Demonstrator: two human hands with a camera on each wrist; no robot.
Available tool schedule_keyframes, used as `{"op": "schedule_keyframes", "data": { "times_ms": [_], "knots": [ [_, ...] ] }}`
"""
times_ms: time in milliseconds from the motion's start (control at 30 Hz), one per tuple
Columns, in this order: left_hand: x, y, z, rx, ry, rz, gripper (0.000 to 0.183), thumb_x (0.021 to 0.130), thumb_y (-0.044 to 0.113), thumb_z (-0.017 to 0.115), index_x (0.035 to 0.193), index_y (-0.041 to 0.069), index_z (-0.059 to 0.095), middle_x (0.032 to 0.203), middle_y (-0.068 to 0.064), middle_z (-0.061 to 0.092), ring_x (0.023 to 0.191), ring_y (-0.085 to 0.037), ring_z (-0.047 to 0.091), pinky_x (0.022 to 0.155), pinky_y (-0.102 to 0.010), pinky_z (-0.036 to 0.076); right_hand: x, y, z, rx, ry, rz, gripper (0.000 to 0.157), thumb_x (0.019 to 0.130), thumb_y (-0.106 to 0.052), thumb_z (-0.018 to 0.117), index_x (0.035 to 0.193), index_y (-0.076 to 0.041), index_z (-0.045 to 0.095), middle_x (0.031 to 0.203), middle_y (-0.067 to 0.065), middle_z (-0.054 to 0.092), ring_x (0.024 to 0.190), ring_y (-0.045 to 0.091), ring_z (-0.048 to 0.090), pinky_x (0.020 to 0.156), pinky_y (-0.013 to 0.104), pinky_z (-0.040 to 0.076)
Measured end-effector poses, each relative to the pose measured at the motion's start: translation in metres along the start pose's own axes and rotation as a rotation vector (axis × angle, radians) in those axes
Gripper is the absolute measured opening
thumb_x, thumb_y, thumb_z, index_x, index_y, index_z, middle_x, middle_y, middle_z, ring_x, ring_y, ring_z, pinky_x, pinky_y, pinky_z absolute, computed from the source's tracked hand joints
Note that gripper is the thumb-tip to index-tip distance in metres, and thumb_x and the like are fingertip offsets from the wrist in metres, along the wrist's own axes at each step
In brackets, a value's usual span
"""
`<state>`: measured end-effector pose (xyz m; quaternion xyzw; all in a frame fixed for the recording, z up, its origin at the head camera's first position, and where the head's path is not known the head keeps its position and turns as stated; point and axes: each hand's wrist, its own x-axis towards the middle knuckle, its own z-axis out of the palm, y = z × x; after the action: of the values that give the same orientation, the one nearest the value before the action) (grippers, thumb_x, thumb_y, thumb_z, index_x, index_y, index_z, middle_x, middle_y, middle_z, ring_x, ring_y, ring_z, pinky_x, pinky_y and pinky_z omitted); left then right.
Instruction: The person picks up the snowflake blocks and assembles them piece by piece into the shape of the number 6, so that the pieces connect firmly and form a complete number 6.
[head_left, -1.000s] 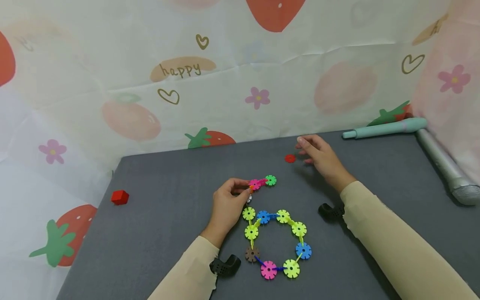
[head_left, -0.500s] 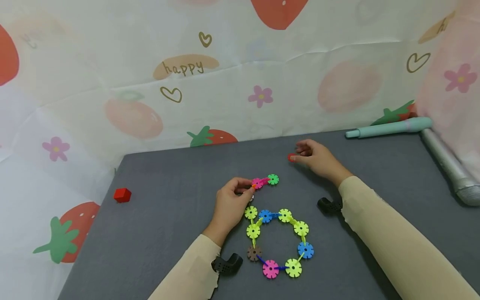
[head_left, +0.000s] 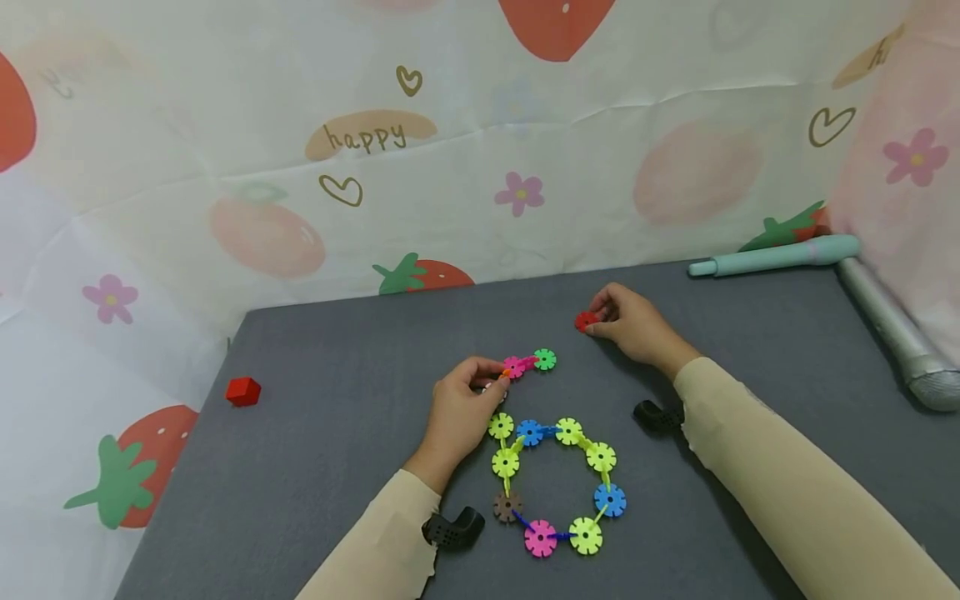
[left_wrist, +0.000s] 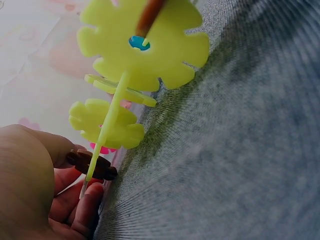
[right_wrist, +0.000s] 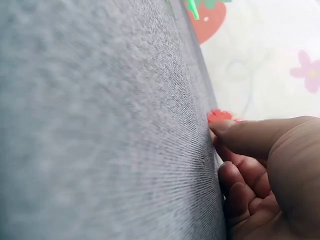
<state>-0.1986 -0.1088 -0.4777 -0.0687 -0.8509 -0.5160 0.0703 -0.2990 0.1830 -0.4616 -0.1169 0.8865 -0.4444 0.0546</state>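
Observation:
Notched plastic snowflake discs are joined into a chain: a ring (head_left: 541, 538) of yellow, blue, pink and brown discs, with a tail that runs up from its left side. My left hand (head_left: 461, 412) pinches that tail between thumb and fingers, hiding part of it; a dark brown disc (left_wrist: 92, 165) shows at the fingertips in the left wrist view. Beyond the hand, the tail continues through a pink disc (head_left: 513, 367) to a green disc (head_left: 545, 359). Farther back and right, my right hand (head_left: 630, 325) pinches a separate red snowflake disc (head_left: 584, 322) close over the table.
A red block (head_left: 243, 392) lies at the left of the grey table (head_left: 337, 467). Along the right side are a mint-green stick-like object (head_left: 776, 255) and a silver microphone-shaped object (head_left: 896, 329). A strawberry-printed cloth (head_left: 450, 200) hangs behind the table's back edge.
My right hand, loose beside the red disc a second ago, has come down and now pinches it. The left hand keeps its hold on the chain, nearly still.

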Motion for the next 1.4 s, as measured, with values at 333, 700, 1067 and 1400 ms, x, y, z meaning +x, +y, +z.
{"op": "schedule_keyframes", "data": {
  "times_ms": [333, 700, 1067, 1400],
  "knots": [
    [-0.001, 0.001, 0.000, -0.022, 0.027, 0.019, 0.009, 0.102, 0.013, 0.078, 0.111, 0.011, 0.081, 0.098, 0.003, 0.076, 0.087, -0.016, 0.067, 0.072, -0.032, 0.052, -0.026, 0.003, -0.001, 0.065, 0.002, -0.035, 0.016, 0.108, -0.019, 0.074, 0.115, -0.005, 0.077, 0.110, 0.011, 0.072, 0.097, 0.028, 0.059, 0.088, 0.045, 0.048],
    [-0.001, 0.000, 0.000, -0.007, 0.025, 0.006, 0.010, 0.103, 0.014, 0.079, 0.112, 0.012, 0.081, 0.096, 0.005, 0.076, 0.085, -0.013, 0.068, 0.070, -0.032, 0.053, -0.043, 0.000, 0.010, 0.014, -0.011, -0.131, 0.009, 0.105, -0.017, 0.078, 0.110, -0.010, 0.082, 0.109, 0.004, 0.075, 0.096, 0.024, 0.064, 0.088, 0.046, 0.052],
    [-0.001, 0.000, 0.000, -0.005, 0.021, 0.018, 0.010, 0.102, 0.014, 0.079, 0.112, 0.013, 0.082, 0.095, 0.007, 0.076, 0.085, -0.013, 0.067, 0.071, -0.033, 0.053, -0.046, -0.004, 0.015, 0.010, -0.031, -0.180, 0.010, 0.104, -0.011, 0.077, 0.112, -0.010, 0.084, 0.111, 0.003, 0.076, 0.098, 0.022, 0.067, 0.087, 0.046, 0.055],
    [0.001, -0.002, 0.002, -0.040, 0.022, 0.026, 0.005, 0.102, 0.011, 0.080, 0.106, 0.009, 0.082, 0.108, 0.004, 0.080, 0.088, -0.013, 0.070, 0.070, -0.030, 0.053, -0.044, -0.002, 0.019, 0.039, -0.059, -0.211, 0.008, 0.103, -0.014, 0.079, 0.109, -0.015, 0.086, 0.105, -0.002, 0.078, 0.092, 0.019, 0.068, 0.082, 0.043, 0.055]
  ]
}}
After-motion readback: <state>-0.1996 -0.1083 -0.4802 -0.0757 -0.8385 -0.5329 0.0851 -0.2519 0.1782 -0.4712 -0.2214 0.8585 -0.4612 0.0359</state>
